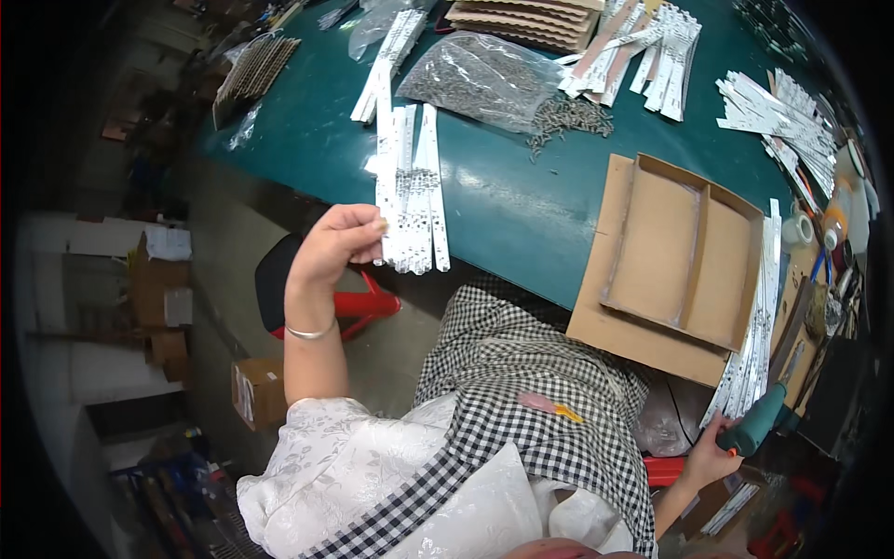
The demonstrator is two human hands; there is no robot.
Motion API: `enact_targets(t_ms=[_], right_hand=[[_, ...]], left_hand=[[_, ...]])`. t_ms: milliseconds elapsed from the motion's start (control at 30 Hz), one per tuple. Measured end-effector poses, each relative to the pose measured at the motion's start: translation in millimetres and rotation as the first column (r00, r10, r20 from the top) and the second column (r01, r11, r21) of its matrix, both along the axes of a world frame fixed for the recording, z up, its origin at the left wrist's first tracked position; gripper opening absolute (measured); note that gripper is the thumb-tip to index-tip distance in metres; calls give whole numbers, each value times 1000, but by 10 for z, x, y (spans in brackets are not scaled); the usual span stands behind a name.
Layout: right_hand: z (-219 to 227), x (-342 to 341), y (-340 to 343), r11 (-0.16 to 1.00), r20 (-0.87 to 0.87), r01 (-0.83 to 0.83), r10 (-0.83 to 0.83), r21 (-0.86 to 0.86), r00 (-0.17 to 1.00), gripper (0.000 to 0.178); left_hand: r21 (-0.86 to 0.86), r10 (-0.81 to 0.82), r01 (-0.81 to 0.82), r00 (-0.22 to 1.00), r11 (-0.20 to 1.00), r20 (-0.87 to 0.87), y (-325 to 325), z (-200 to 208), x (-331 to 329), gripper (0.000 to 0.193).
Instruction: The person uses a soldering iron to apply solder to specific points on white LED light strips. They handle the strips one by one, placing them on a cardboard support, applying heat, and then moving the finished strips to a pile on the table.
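Note:
My left hand (328, 250) is raised at the table's near left edge, thumb and fingers pinched on the end of a white circuit-board strip (384, 200). Beside that strip lie several similar strips (419, 200), their ends jutting over the edge, with small dark parts scattered across them. Low at the far right, my right hand (711, 458) is closed around a green handheld tool (758, 419) with an orange part; its exact kind is unclear. Long white strips (745, 359) run down to just above this hand. Some right-hand fingers are hidden.
A cardboard tray with a divider (675, 247) sits on the table's (521, 214) right. A clear bag (484, 79) spills small grey screw-like parts (573, 116). More strip bundles (666, 56) and stacked corrugated cardboard (526, 20) lie behind. A red stool (368, 303) stands below left.

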State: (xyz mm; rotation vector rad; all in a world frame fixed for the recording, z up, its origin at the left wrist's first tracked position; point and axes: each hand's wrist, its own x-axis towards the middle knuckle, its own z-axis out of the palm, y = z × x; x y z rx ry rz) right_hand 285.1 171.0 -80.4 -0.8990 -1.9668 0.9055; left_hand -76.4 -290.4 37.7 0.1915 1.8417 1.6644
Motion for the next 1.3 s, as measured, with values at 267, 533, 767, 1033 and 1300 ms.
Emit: enact_targets(t_ms=[267, 533, 767, 1033, 1300], right_hand=[[543, -188, -163, 998, -108, 51, -56, -48, 993, 52], [728, -337, -361, 975, -232, -74, 24, -210, 973, 62], [643, -390, -386, 956, -215, -133, 77, -260, 974, 67], [614, -506, -507, 918, -290, -229, 133, -325, 948, 66], [563, -809, -719, 865, -325, -241, 97, -440, 941, 66]], left_hand=[[-151, 78, -62, 991, 987, 106, -926, -545, -341, 21], [-129, -21, 44, 985, 991, 174, -1075, -898, -279, 21], [0, 0, 0, 985, 1000, 172, -1054, -940, -251, 22], [-134, -9, 32, 986, 991, 165, -844, -812, -239, 26], [-553, 168, -217, 976, 805, -139, -517, -562, -209, 35]])
